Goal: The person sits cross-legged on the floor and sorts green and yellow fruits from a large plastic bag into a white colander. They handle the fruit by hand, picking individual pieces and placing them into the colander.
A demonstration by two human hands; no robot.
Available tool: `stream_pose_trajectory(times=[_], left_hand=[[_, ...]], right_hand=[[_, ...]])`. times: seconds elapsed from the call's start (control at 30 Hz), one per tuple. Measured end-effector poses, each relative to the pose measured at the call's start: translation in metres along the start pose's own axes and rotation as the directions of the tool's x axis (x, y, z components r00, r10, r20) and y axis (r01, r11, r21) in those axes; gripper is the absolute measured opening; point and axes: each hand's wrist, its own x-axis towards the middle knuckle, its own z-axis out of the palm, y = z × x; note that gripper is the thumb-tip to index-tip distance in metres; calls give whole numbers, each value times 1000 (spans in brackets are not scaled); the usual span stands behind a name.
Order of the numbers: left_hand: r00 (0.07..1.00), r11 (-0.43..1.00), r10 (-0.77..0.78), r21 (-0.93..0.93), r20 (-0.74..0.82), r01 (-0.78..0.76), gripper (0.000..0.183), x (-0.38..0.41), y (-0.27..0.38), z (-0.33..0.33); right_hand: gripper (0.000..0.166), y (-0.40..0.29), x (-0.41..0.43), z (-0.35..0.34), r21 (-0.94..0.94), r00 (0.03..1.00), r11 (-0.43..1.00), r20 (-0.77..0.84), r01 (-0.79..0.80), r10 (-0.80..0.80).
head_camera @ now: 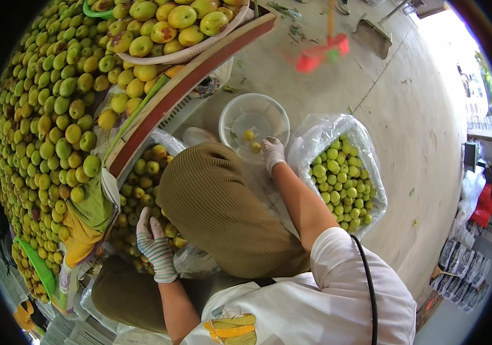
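My left hand [155,246], in a striped knit glove, rests over the green and brownish jujube fruits [146,177] in a plastic-lined container between my legs; whether it grips one cannot be told. My right hand [273,153], in a whitish glove, reaches over the near right rim of a white plastic basket [255,98]. Its fingers are bent and partly hidden, so whether a fruit is in them is unclear. Two yellowish fruits [252,141] lie in the basket beside my fingertips. Right of my forearm stands a clear plastic bag [310,125] full of green fruits [343,181].
A wooden-edged table [194,82] heaped with fruits [56,129] runs along the left, with a full pink basket [211,43] at its far end. A red broom head [323,51] and a dustpan [373,36] are ahead on the concrete floor.
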Motion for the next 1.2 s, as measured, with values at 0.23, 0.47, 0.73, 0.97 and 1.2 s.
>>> stream_pose_trajectory(times=[0.23,0.47,0.73,0.97,1.2], left_hand=[[996,992,-89,-82,18,90,32,-1,-2,7],[995,994,-82,-71,53,85,34,-3,-1,3],[998,998,58,-20,29,-57,32,-7,18,-2],[976,979,205,33,-69,-203,30,-16,36,-20],[946,955,295,52,-134,-291,30,-25,64,-40]], right_hand=[[43,64,-16,-2,255,815,775,231,-578,532],[20,62,16,28,581,790,537,421,-612,445],[9,-28,-39,-13,649,944,690,281,-321,174],[26,-91,-120,-92,680,900,591,346,-435,265],[29,-87,-157,-171,691,946,667,317,-279,68]])
